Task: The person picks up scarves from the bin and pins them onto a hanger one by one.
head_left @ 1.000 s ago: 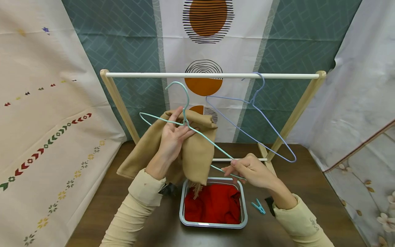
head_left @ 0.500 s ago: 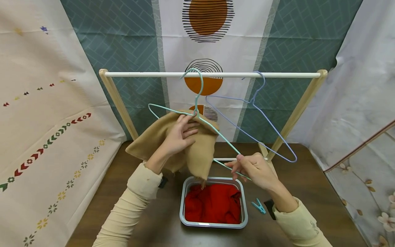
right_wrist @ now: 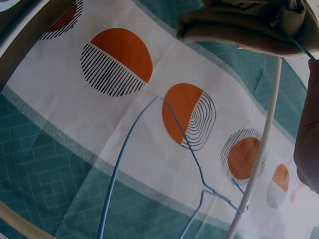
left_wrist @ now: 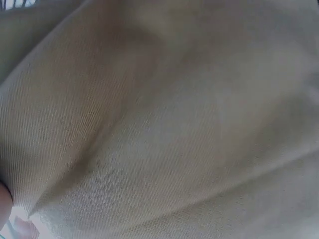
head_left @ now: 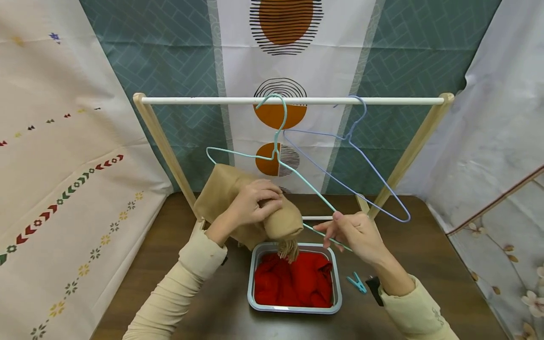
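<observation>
In the head view, a tan scarf (head_left: pixel 282 219) with a fringed end is bunched in my left hand (head_left: pixel 255 200), whose fingers curl into its upper folds. It lies over the lower part of a mint-green wire hanger (head_left: pixel 301 178), hiding much of the bottom bar. Thumb and fingers of my right hand (head_left: pixel 357 236) pinch this hanger at its right corner. The hanger's hook overlaps the white rail (head_left: pixel 191 101). Tan fabric (left_wrist: pixel 159 119) fills nearly all of the left wrist view. Folds of the scarf (right_wrist: pixel 244 30) show at top right in the right wrist view.
A blue-violet wire hanger (head_left: pixel 376 172) hangs from the rail's right half. Below the hands, a grey tub (head_left: pixel 293 310) holds red cloth (head_left: pixel 293 283). A turquoise clothespin (head_left: pixel 357 282) lies on the dark wooden table (head_left: pixel 140 283) to its right. Wooden posts (head_left: pixel 163 146) carry the rail.
The green hanger has moved right and up, its hook from below the rail to across it. My left hand left the hanger's neck and drew the scarf down. My right hand still pinches the corner.
</observation>
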The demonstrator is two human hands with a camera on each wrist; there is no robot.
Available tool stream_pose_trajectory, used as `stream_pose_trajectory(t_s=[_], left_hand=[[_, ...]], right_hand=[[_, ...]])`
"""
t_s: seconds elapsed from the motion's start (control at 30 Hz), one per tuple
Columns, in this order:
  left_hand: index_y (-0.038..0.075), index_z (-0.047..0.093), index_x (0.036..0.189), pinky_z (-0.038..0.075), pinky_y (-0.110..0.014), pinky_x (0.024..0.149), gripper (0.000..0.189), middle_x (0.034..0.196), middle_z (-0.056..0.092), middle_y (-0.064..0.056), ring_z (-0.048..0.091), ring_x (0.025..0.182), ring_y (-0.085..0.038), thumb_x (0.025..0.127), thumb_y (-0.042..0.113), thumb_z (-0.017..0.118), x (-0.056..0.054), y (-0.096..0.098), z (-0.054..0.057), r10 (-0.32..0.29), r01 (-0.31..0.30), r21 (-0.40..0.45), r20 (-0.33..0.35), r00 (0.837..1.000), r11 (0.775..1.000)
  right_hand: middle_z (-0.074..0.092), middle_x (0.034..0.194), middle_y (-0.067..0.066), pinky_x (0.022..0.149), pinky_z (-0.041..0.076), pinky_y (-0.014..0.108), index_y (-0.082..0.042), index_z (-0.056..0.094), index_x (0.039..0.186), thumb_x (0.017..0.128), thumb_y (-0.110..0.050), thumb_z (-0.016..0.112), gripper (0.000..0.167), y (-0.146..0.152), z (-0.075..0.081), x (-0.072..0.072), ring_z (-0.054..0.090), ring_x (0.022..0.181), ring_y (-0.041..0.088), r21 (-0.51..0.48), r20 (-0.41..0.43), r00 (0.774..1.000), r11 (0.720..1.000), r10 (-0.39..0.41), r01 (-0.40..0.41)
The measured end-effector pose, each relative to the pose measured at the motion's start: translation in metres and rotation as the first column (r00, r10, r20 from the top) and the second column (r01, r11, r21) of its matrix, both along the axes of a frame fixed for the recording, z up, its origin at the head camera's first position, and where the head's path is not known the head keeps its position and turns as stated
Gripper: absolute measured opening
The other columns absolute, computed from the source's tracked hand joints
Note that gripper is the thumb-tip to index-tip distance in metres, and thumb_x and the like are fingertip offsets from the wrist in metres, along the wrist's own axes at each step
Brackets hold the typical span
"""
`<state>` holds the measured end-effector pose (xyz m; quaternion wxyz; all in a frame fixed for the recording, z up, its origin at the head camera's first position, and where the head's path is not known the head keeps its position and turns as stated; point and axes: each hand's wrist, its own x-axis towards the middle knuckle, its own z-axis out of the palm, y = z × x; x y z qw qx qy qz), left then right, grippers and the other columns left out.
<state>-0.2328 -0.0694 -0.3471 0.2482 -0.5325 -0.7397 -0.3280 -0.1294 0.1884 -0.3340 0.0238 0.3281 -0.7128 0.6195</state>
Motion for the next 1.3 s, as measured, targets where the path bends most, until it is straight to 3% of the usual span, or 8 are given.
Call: stream_pose_trajectory(t_s=[0.17, 0.43, 0.7, 0.8, 0.97, 1.17, 1.23, 1.3], left_hand=[[0.011, 0.071, 0.097, 0.037, -0.037, 0.093, 0.049, 0.097, 0.067, 0.001, 0.056, 0.098, -0.019, 0.076, 0.054, 0.064, 0.005, 0.0, 0.006, -0.024, 0.019, -0.108, -0.047, 0.999, 0.994], [0.013, 0.073, 0.086, 0.04, -0.032, 0.084, 0.016, 0.081, 0.068, 0.006, 0.058, 0.083, -0.014, 0.07, 0.018, 0.073, 0.012, -0.002, 0.014, -0.024, 0.02, -0.123, -0.029, 0.999, 0.992], [0.006, 0.072, 0.084, 0.041, -0.034, 0.081, 0.015, 0.079, 0.068, 0.001, 0.061, 0.078, -0.013, 0.069, 0.005, 0.075, 0.017, -0.004, 0.016, -0.12, 0.121, -0.003, 0.14, 0.983, 0.993], [0.002, 0.071, 0.085, 0.044, -0.03, 0.077, 0.013, 0.081, 0.068, -0.004, 0.061, 0.078, -0.015, 0.073, 0.0, 0.072, 0.02, -0.002, 0.019, -0.14, 0.114, 0.101, 0.307, 0.941, 0.988], [-0.001, 0.07, 0.092, 0.049, -0.026, 0.068, 0.014, 0.087, 0.068, -0.01, 0.061, 0.077, -0.013, 0.078, 0.001, 0.069, 0.028, 0.006, 0.028, -0.098, -0.045, 0.237, 0.556, 0.825, 0.97], [-0.006, 0.07, 0.088, 0.046, -0.023, 0.06, 0.01, 0.08, 0.067, -0.011, 0.056, 0.067, -0.011, 0.081, 0.0, 0.065, 0.039, 0.021, 0.048, -0.031, -0.256, 0.309, 0.691, 0.722, 0.916], [-0.008, 0.068, 0.079, 0.044, -0.021, 0.054, 0.011, 0.069, 0.064, -0.008, 0.054, 0.059, -0.01, 0.081, 0.004, 0.067, 0.035, 0.025, 0.048, -0.03, -0.318, 0.355, 0.707, 0.707, 0.879], [-0.006, 0.068, 0.079, 0.045, -0.023, 0.051, 0.012, 0.068, 0.064, -0.007, 0.055, 0.055, -0.013, 0.082, 0.006, 0.067, 0.027, 0.029, 0.044, -0.047, -0.343, 0.412, 0.694, 0.718, 0.844]], right_hand=[[0.063, 0.061, 0.014, 0.035, 0.036, 0.028, 0.004, 0.063, 0.066, 0.098, -0.001, 0.029, 0.047, 0.0, 0.003, 0.002, 0.064, 0.086, 0.017, -0.017, -0.014, 1.0, 1.0, 0.002, -0.002], [0.064, 0.064, 0.014, 0.035, 0.036, 0.032, 0.003, 0.064, 0.069, 0.098, 0.0, 0.029, 0.046, 0.0, 0.004, 0.004, 0.064, 0.084, 0.017, -0.009, -0.024, 0.999, 1.0, 0.021, -0.022], [0.063, 0.064, 0.016, 0.035, 0.038, 0.029, 0.006, 0.063, 0.07, 0.098, 0.001, 0.028, 0.046, 0.002, 0.002, 0.006, 0.064, 0.089, 0.018, -0.019, -0.018, 0.998, 0.998, 0.055, -0.055], [0.063, 0.063, 0.016, 0.036, 0.039, 0.029, 0.006, 0.063, 0.069, 0.098, 0.001, 0.029, 0.045, 0.001, 0.002, 0.007, 0.064, 0.09, 0.019, -0.028, -0.006, 0.998, 0.998, 0.062, -0.062], [0.063, 0.062, 0.014, 0.036, 0.039, 0.029, 0.006, 0.063, 0.069, 0.097, 0.003, 0.03, 0.044, -0.001, 0.002, 0.006, 0.064, 0.093, 0.019, -0.024, 0.007, 0.996, 0.996, 0.091, -0.091], [0.062, 0.061, 0.012, 0.037, 0.04, 0.028, 0.004, 0.063, 0.068, 0.097, 0.003, 0.029, 0.045, 0.0, 0.001, 0.004, 0.063, 0.093, 0.015, 0.05, -0.005, 0.994, 0.993, 0.112, -0.111], [0.062, 0.061, 0.012, 0.036, 0.04, 0.028, 0.003, 0.063, 0.067, 0.097, 0.004, 0.03, 0.045, 0.0, 0.0, 0.004, 0.063, 0.092, 0.015, 0.074, -0.006, 0.993, 0.99, 0.121, -0.12], [0.062, 0.061, 0.013, 0.035, 0.039, 0.029, 0.004, 0.064, 0.067, 0.097, 0.004, 0.03, 0.045, 0.0, -0.001, 0.004, 0.064, 0.092, 0.015, 0.081, 0.003, 0.99, 0.986, 0.143, -0.143]])
